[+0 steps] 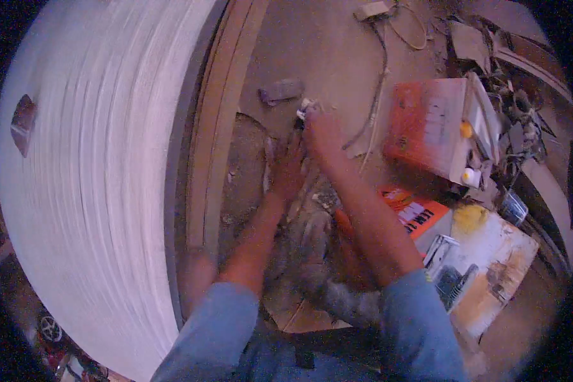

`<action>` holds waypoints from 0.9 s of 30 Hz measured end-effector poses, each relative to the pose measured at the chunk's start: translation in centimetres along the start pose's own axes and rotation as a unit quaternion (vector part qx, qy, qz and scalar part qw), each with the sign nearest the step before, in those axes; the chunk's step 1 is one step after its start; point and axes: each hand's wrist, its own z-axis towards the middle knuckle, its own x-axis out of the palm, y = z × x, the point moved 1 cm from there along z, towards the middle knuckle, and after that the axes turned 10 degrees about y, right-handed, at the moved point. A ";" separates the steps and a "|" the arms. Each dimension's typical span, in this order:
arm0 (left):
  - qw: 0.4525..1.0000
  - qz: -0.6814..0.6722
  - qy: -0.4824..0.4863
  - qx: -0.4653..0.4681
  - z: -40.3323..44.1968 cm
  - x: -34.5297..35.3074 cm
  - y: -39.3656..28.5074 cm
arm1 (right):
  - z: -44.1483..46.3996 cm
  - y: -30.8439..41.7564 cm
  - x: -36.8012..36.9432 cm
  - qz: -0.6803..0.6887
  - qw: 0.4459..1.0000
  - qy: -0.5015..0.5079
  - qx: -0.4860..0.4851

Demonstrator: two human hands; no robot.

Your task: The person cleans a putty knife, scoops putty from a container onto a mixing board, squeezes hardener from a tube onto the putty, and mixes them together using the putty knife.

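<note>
My right hand [320,130] is closed on a small object with a whitish end [307,107]; blur hides what kind it is. Just below and to the left, my left hand [289,169] reaches forward with fingers stretched out, close beside the right one. Something dark shows between the fingertips of both hands, too unclear to name. Beyond them a greyish block with a purple end [281,91] lies on the dusty floor [299,44].
A long wooden beam [215,127] and a large white ridged panel [102,159] run along the left. On the right stand a red-and-white box [426,124], an orange box [410,213] and a stained board [493,267]. A cable [383,63] and scraps [522,114] lie behind.
</note>
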 end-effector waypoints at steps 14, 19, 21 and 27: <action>0.997 0.069 -0.022 0.034 0.1 -1.8 -0.2 | 2.0 -0.6 -0.8 0.000 0.996 -0.072 0.056; 0.994 0.089 -0.057 0.022 0.9 -1.1 -0.2 | 0.2 -0.4 -2.5 0.018 0.996 -0.087 0.024; 0.997 0.056 0.053 0.015 0.1 -1.2 -0.2 | 0.4 1.3 -1.2 -0.077 0.984 -0.161 -0.020; 0.991 -0.123 -0.041 0.035 0.4 0.2 0.3 | -0.3 2.0 -1.4 0.039 0.998 -0.053 0.013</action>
